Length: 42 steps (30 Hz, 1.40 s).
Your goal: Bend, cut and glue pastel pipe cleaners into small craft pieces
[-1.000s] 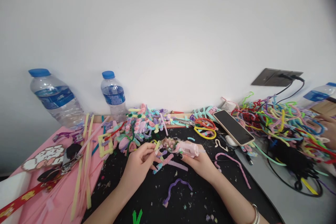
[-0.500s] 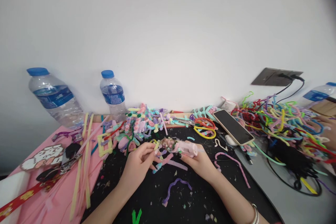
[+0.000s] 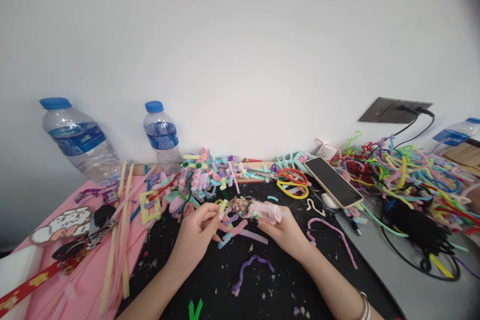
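A small figure of twisted pipe cleaners (image 3: pixel 240 206), brownish and pink with a pale pink rolled part, is held above the black mat (image 3: pixel 210 280). My right hand (image 3: pixel 282 230) wraps round its pale pink end from the right. On the other side, my left hand (image 3: pixel 200 226) pinches a short yellow piece of pipe cleaner (image 3: pixel 223 206) at the figure's left edge. Below the hands a striped pink and blue pipe cleaner piece (image 3: pixel 232 234) shows, though whether it joins the figure I cannot tell. Nearer me lies a wavy purple pipe cleaner (image 3: pixel 247 267).
Colourful pipe cleaner pieces (image 3: pixel 202 175) are heaped along the wall. Scissors with red and yellow handles (image 3: pixel 292 184) and a phone (image 3: pixel 333 182) lie at the right, beside a tangled pile (image 3: pixel 405 170). Water bottles (image 3: pixel 161 135) stand at the left.
Both hands stay almost where they were, with the figure still between them. The yellow piece by my left fingers has shifted very slightly. At the far right edge another person's hand has moved.
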Motion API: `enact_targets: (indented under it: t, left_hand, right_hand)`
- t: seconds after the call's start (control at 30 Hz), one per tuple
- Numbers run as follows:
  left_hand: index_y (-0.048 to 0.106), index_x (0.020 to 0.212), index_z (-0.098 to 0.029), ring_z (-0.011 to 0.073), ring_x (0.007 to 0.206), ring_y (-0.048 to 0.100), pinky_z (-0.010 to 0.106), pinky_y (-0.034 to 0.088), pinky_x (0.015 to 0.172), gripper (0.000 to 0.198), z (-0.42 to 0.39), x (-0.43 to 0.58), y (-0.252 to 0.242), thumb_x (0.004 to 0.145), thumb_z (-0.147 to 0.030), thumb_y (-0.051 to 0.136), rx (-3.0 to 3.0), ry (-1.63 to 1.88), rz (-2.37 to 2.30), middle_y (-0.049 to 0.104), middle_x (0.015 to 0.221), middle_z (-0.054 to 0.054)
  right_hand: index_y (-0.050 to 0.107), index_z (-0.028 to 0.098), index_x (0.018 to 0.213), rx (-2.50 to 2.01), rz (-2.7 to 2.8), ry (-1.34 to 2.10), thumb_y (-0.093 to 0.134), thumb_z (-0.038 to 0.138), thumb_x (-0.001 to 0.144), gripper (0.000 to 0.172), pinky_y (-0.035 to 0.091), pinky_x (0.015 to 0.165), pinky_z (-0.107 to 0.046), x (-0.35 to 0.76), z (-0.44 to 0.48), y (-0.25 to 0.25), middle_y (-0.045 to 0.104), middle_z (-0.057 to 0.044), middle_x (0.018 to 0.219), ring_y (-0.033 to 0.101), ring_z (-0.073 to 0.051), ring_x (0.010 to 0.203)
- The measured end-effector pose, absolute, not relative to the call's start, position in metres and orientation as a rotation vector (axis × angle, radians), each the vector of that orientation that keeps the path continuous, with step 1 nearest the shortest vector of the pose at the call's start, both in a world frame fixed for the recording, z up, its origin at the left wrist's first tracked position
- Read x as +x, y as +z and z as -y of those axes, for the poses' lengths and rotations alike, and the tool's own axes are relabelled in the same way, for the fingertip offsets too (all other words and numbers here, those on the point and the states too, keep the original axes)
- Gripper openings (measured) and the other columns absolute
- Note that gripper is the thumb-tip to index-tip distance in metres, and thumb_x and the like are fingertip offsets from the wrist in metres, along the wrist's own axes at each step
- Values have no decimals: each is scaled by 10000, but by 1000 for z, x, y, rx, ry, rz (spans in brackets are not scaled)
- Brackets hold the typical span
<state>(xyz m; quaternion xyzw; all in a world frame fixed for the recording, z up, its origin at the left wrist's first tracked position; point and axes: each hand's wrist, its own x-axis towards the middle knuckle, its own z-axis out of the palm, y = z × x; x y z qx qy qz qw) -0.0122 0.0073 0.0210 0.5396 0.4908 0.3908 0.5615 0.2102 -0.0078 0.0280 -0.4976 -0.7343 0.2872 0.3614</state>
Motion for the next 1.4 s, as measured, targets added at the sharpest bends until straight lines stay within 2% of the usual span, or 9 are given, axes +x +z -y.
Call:
enact_targets:
  t: [0.17,0.23,0.37,0.47,0.63,0.8,0.9,1.23,1.4]
  left_hand:
    - [554,934,-170,219,731,692,271,540,539,266,-10,-14,19,790,-391,585,1199,944,-1156,689,857,62]
    - [547,952,-167,214,733,691,273,542,548,301,-11,-16,17,786,-414,595,1147,968,-1162,694,896,74]
    - [539,976,-163,223,757,691,274,544,559,361,-14,-19,13,774,-453,612,1059,1003,-1184,698,917,86]
    - [536,987,-163,226,770,691,279,547,572,381,-14,-20,13,767,-463,618,1035,1027,-1187,699,921,87]
    - [549,976,-157,207,718,685,283,548,582,390,-15,-20,16,759,-473,620,1038,1061,-1190,700,884,76]
    - [555,972,-152,205,693,684,294,553,594,417,-15,-18,18,743,-494,622,1047,1062,-1198,703,854,73]
    - [553,990,-151,215,701,689,308,557,607,418,-14,-19,18,753,-489,614,1065,1077,-1195,705,862,75]
    - [552,1048,-141,221,723,689,324,557,630,437,-17,-21,17,763,-463,632,1070,1156,-1226,711,890,86]
    - [564,1019,-146,201,681,685,308,553,619,421,-14,-19,18,750,-460,641,1063,1109,-1191,713,840,68]
  right_hand:
    - [593,193,754,-1402,1907,638,554,273,841,125,402,574,-242,214,7,28,603,0,697,536,-146,611]
    - [583,195,806,-1514,1911,532,551,240,825,58,397,592,-248,216,6,30,608,0,735,544,-151,640]
    - [553,186,1065,-1690,1988,250,535,174,763,303,422,762,-316,224,2,31,633,-60,984,583,-221,884]
    - [530,171,1142,-1799,2035,110,518,125,702,443,398,870,-400,229,0,30,603,-104,1073,539,-276,1025]
    - [572,188,1122,-1728,2002,-40,566,178,751,371,373,912,-469,221,6,36,541,-121,1140,473,-298,1061]
    - [607,230,1040,-1448,2228,196,641,217,799,243,419,850,-419,187,19,37,584,-59,1080,482,-262,994]
    - [616,206,882,-1456,2285,218,683,228,787,118,434,805,-432,172,20,28,604,-52,1036,498,-276,960]
    - [576,194,795,-1391,2066,463,623,231,837,73,421,681,-356,182,20,34,597,-24,760,532,-218,753]
    - [565,191,746,-1300,1607,777,633,205,789,82,362,553,-251,183,22,35,576,9,678,500,-141,600]
